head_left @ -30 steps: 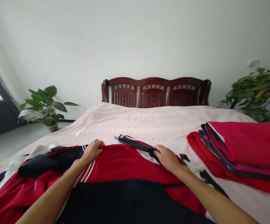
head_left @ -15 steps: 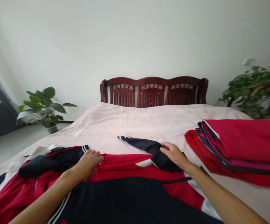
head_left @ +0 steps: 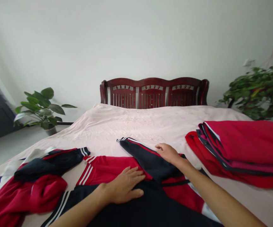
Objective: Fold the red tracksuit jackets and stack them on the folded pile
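Observation:
A red, navy and white jacket lies spread before me, with white stripes at its red hem. My left hand (head_left: 125, 186) rests flat on its navy and red cloth, fingers spread. A navy sleeve (head_left: 145, 156) with a red and white line is folded across the red part, its striped cuff pointing to the far left. On the upper edge of this sleeve lies my right hand (head_left: 168, 153), fingers loosely stretched and holding nothing that I can see. The lower navy part (head_left: 131, 211) of the jacket runs out of view at the bottom.
To the right sits a stack of folded red and navy clothes (head_left: 247, 145). A rumpled red, navy and white garment (head_left: 39, 186) lies at left. All are on a pink bedsheet (head_left: 136, 123). Beyond are a dark wooden headboard (head_left: 152, 94) and potted plants (head_left: 42, 108) on both sides.
My left hand has moved right and nearer, from the red hem to the middle of the jacket. The right hand has let go of the sleeve, which now lies flatter and wider.

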`<state>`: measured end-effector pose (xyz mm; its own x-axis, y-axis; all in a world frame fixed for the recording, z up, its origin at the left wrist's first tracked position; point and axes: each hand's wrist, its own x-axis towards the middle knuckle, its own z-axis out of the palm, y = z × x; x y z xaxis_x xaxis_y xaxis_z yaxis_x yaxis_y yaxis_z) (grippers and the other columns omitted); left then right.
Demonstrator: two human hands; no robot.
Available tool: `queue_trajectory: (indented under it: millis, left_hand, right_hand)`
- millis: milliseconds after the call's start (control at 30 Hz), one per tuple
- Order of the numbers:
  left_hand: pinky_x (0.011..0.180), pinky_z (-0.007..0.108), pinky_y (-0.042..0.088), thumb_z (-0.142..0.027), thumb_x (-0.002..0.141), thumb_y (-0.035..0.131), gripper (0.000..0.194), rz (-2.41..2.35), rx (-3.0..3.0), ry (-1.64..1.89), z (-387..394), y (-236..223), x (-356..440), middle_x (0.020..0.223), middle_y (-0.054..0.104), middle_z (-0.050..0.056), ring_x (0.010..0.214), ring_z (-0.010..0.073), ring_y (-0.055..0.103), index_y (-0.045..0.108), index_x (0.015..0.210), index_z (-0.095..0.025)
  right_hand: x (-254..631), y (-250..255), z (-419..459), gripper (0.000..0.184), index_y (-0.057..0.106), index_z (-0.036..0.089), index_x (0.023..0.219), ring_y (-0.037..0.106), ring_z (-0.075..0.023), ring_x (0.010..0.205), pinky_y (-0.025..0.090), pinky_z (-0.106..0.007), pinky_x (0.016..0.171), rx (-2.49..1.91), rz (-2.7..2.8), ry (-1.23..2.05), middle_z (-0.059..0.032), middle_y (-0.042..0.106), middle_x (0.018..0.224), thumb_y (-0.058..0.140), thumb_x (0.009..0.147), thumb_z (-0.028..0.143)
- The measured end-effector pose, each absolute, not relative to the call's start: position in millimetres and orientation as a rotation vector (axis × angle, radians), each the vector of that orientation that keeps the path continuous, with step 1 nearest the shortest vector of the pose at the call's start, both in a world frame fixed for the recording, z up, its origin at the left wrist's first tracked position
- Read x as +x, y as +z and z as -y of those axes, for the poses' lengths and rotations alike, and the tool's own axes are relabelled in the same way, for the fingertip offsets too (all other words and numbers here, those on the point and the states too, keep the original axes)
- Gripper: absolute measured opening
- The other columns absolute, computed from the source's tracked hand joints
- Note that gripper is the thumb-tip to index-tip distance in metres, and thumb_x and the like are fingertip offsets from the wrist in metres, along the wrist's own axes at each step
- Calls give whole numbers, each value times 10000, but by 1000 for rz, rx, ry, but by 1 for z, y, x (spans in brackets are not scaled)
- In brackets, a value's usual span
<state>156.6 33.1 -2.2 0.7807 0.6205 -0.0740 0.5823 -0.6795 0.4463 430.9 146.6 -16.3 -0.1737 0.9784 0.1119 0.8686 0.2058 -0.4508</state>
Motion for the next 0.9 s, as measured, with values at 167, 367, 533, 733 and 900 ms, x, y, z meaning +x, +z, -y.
queue_trajectory:
  millis: [167,367,533,733,900]
  left_hand:
    - [1165,646,158,-521,921,483,678,-813,2544,157,-32,-10,177,1575,368,127,1474,359,245,339,1519,-235]
    - [1192,459,261,-476,942,475,525,-940,2015,619,-42,-25,173,1467,530,91,1376,269,451,507,1421,-264]
    - [979,383,512,-494,953,432,553,-1181,975,969,-66,-29,153,1304,641,174,1078,236,679,500,1378,-147]
    - [813,302,542,-575,943,387,580,-1352,821,1085,-82,-6,108,1414,541,157,986,185,666,503,1358,-187]
    - [928,356,486,-504,845,566,534,-1387,1458,971,-73,13,137,1296,621,149,1108,256,609,622,1240,-150]
  right_hand:
    - [407,-20,-171,283,727,158,916,628,-336,1077,457,-389,856,-1862,2134,386,-183,695,1120,610,782,378]
    - [380,-6,-181,100,710,188,738,666,-221,746,447,-284,661,-1769,2131,529,-51,711,736,622,709,225]
    - [368,44,-135,336,709,206,1113,655,-167,943,470,-261,859,-1183,2174,583,-28,735,1052,493,856,214]
    - [378,46,-32,368,709,271,1129,622,-160,921,459,-254,841,-604,2844,547,-14,684,1000,572,808,155]
    - [377,21,-14,234,738,260,992,569,-222,1060,430,-357,943,-760,2863,302,-50,623,1104,616,796,224]
